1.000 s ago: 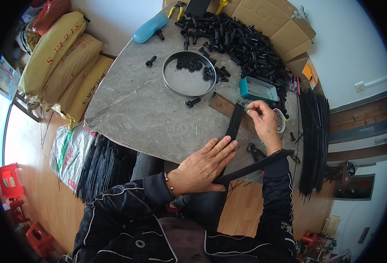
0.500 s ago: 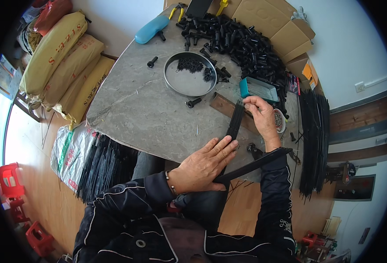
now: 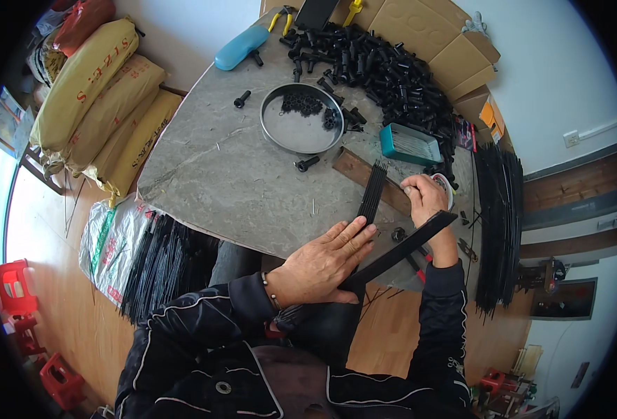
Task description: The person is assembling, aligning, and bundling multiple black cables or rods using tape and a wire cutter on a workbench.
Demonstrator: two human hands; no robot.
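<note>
A bundle of thin black rods (image 3: 373,192) is laid across the near part of a grey stone-topped table (image 3: 211,174), running from the table's near edge up toward a wooden strip (image 3: 364,178). The near end of the bundle is pressed down by the left hand (image 3: 322,262), which is spread flat with its fingers (image 3: 354,234) extended, so nothing is gripped by it. The same hand also rests on a long flat black bar (image 3: 399,253), which slants from under the palm up to the right and passes under the right wrist.

The right hand (image 3: 424,199) is curled loosely just beside the far part of the bundle, next to a small white cup (image 3: 447,188); whether anything is pinched between its fingertips cannot be told (they are turned away from the camera).

Farther back on the table a round metal pan (image 3: 301,119) is seen, with small black parts (image 3: 303,105) lying in it, and a single black bolt (image 3: 307,164) lies just in front of it. A teal tray (image 3: 410,143) is set to the right of the pan, and a large heap of black cylindrical parts (image 3: 385,70) is spread behind both. Yellow sacks (image 3: 92,91) are stacked to the left of the table, and more black rods (image 3: 162,262) are leaned below its edge.
</note>
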